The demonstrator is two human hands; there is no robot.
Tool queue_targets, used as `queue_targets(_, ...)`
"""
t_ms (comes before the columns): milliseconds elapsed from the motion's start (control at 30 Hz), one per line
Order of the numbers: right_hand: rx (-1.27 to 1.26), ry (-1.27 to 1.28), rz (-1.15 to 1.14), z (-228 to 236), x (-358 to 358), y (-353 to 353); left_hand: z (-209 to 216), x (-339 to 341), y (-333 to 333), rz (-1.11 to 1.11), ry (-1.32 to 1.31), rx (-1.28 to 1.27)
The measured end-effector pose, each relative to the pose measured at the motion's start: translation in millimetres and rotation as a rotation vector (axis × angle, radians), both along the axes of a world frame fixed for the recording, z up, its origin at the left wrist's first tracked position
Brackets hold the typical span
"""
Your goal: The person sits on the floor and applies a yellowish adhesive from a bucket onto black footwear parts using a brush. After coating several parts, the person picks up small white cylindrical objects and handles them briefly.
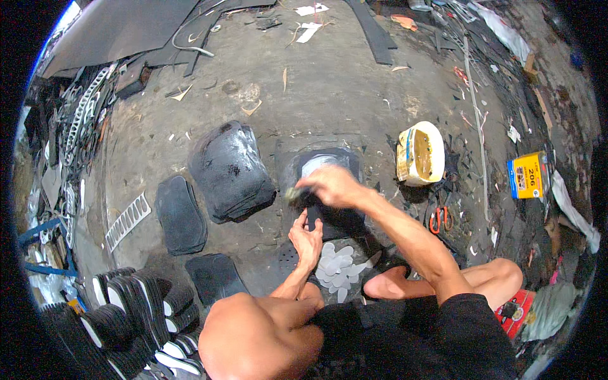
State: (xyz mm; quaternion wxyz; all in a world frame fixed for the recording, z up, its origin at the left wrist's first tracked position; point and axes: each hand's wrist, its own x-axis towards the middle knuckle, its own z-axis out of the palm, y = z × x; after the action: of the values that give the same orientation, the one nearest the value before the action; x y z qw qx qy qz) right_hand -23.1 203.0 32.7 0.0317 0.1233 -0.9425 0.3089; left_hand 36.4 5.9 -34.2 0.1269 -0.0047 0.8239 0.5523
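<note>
Work piece: a dark rubber sole sheet (332, 215) lay flat on the floor just ahead of my knees, with a pale wet-looking patch at its 12 o'clock end.
Right hand: my right hand (332, 185) was over the sheet's upper half, fingers closed around a small greenish wad or brush (292, 194) that poked out at 9 o'clock of the fist.
Left hand: my left hand (307, 239) rested at the sheet's 7 o'clock corner, fingers loosely curled and holding nothing, touching or just off the edge; I could not tell which.
Handling: I judged the sheet light, floppy and grippy, likely tacky where the patch was; best lifted by a dry edge near 6 o'clock.
Cut pieces: a heap of small white oval bits (339, 269) lay at 6 o'clock of the sheet, touching my foot (389, 285).
Stack: a thick pile of black sheets (229, 171) sat at 9 o'clock, near but apart.
Single soles: two more dark soles (180, 214) lay further out at 8 o'clock.
Pot: a white tub with yellowish contents (420, 154) stood at 2 o'clock, within my right arm's swing.
Scissors: orange-handled scissors (439, 219) lay at 3 o'clock.
In the way: the oval bits crowded the near edge; finished sandals (136, 304) stood well off at 8 o'clock.
</note>
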Motion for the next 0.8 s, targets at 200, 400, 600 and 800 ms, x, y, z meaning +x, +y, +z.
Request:
queue_targets(200, 0.263, 0.072, -0.178, -10, 18, 19, 48, 6, 1, -0.06, -0.539, 0.333)
queue_targets(400, 0.271, 0.02, 0.23, 5, -10, 44, 14, 26, -16, -0.056, -0.555, 0.673)
queue_targets(600, 0.305, -0.003, -0.253, -8, 60, 76, 12, 25, -13, -0.083, -0.581, 0.654)
queue_targets(800, 0.261, 0.011, -0.186, -4, 54, 73, 25, 7, -4, -0.125, -0.39, 0.532)
